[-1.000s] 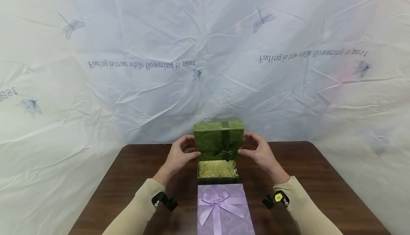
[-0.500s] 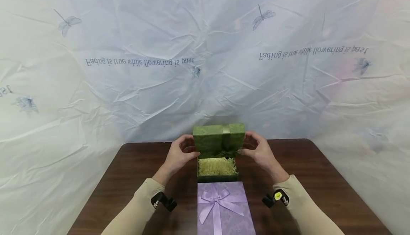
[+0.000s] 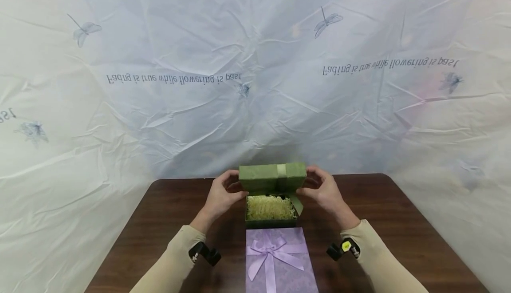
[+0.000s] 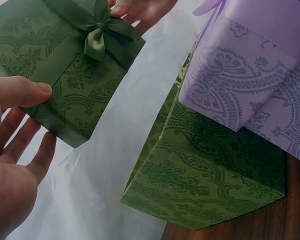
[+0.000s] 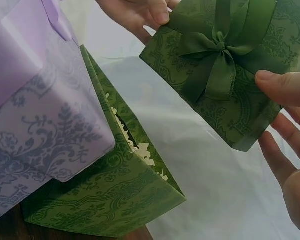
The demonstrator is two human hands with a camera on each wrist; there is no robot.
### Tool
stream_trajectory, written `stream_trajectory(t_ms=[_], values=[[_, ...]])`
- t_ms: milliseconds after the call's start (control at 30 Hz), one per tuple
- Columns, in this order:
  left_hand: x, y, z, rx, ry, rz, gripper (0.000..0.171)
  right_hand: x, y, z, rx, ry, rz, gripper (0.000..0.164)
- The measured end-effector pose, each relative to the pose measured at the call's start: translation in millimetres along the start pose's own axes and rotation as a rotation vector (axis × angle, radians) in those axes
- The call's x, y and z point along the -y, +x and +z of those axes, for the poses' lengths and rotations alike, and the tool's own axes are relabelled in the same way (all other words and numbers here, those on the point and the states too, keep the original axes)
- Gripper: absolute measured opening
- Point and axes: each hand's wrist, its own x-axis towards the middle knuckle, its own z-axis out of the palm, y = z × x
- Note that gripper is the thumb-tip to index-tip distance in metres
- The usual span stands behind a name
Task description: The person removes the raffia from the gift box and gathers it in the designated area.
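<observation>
A green patterned gift box lid with a green ribbon bow is held up, tilted, above and behind the open green box. My left hand grips the lid's left end, thumb on the ribboned face and fingers at the edge. At the other end my right hand holds it the same way. Pale shredded paper fills the open box. Directly in front of that stands a lilac gift box, its lid on and tied with a lilac bow.
Dark brown wooden table under everything, its back edge just behind the lid. A pale hanging sheet with dragonfly prints and lettering surrounds the table at the back and sides.
The green lid has tipped and come lower, so its long side now faces the head camera more and its bowed face less. A ribbon tail now hangs beside the box. Both hands keep their hold.
</observation>
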Motion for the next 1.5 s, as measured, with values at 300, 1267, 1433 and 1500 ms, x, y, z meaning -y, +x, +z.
stream_trajectory(t_ms=[300, 1267, 1433, 1500], values=[[2.1, -2.0, 1.1, 0.012, 0.055, 0.070, 0.048, -4, -2, -1, 0.017, -0.035, -0.036, 0.049], [-19.2, -10.1, 4.5, 0.048, 0.068, 0.379, 0.036, -5, -1, -2, 0.006, -0.024, -0.206, 0.036], [-19.5, -9.4, 5.4, 0.042, 0.054, 0.402, 0.034, -5, 0, -2, 0.017, 0.007, -0.243, 0.034], [-19.4, -9.2, 5.5, 0.041, 0.051, 0.407, 0.033, -4, 1, -1, 0.028, 0.036, -0.262, 0.033]])
